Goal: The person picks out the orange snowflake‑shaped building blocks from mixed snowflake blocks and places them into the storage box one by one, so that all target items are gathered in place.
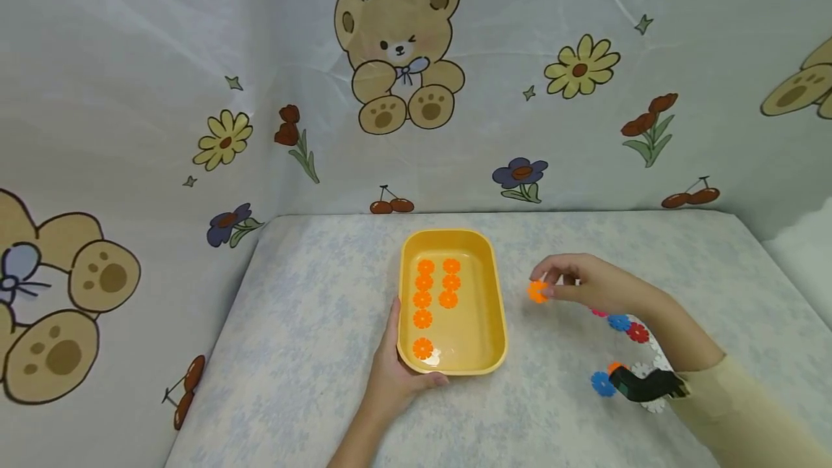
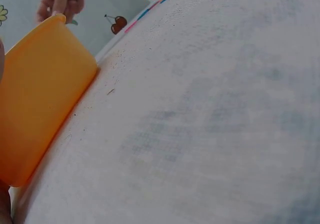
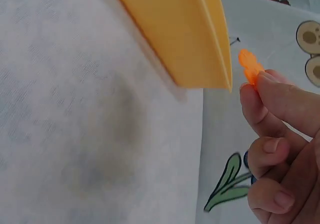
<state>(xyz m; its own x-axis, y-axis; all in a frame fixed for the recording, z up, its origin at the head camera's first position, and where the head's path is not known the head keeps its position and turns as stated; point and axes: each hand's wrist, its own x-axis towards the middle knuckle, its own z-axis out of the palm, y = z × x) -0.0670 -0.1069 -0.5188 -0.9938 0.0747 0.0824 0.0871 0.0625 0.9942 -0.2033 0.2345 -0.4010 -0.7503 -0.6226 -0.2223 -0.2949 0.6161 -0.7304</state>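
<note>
A yellow plastic tray (image 1: pixel 497 323) stands on the table, with orange flower-shaped discs (image 1: pixel 422 318) lying in two columns inside it. My left hand (image 1: pixel 394 374) grips the tray's near left corner, fingers along the left side and thumb along the front. To the right of the tray, my right hand (image 1: pixel 578 282) is raised over the table. Between thumb and index finger it pinches one orange flower-shaped disc (image 3: pixel 249 64); the other fingers are curled. The left wrist view shows the tray's outer side (image 2: pixel 45 79), with only slivers of the left hand visible.
Under and beside the right forearm lie more flower-shaped discs: blue (image 1: pixel 603 384), red (image 1: pixel 638 333), white and orange, some hidden by the arm. A black wrist strap (image 1: pixel 646 386) crosses that arm. A printed cloth (image 1: pixel 481 157) with bears and flowers hangs behind the table.
</note>
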